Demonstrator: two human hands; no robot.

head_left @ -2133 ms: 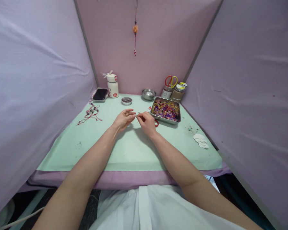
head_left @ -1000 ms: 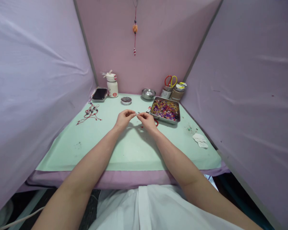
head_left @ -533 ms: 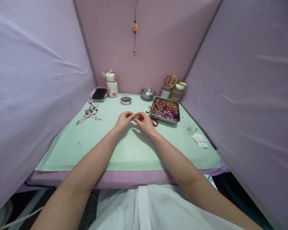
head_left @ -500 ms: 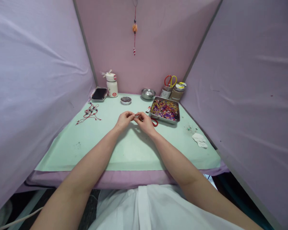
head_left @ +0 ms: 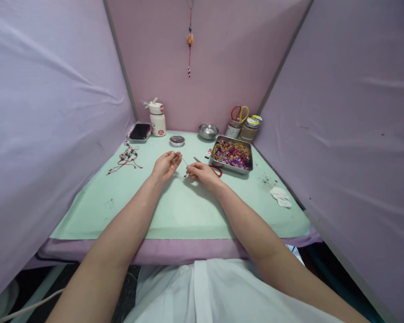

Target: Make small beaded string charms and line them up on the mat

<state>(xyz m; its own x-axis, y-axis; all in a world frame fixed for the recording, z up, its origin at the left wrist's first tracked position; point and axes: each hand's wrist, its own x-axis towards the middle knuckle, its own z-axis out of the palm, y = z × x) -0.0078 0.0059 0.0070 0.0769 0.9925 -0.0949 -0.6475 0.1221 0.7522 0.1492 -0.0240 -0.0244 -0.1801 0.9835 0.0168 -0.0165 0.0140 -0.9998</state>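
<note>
A thin thread (head_left: 184, 160) is stretched between my two hands above the green tabletop (head_left: 185, 215). My left hand (head_left: 166, 166) pinches its upper end between thumb and fingertips. My right hand (head_left: 204, 174), lower and to the right, is closed on the other end. A small red bit, perhaps a bead (head_left: 185, 176), shows just under the right fingertips. Scissors with red handles (head_left: 217, 171) lie behind the right hand, which partly hides them. Right of them stands a metal tray (head_left: 235, 170) filled with tangled colourful cords and beads.
Along the back stand a white bottle (head_left: 158, 123), a round dish (head_left: 177, 141), a metal bowl (head_left: 208, 132) and jars (head_left: 249, 131), one holding scissors (head_left: 239, 113). A phone (head_left: 140, 132) and beaded red cords (head_left: 128, 158) lie left. White cloth (head_left: 281, 197) lies right.
My hands were together at the fingertips. They have moved apart, the left up and leftward, the right slightly down, and the thread now shows between them. More of the scissors is uncovered.
</note>
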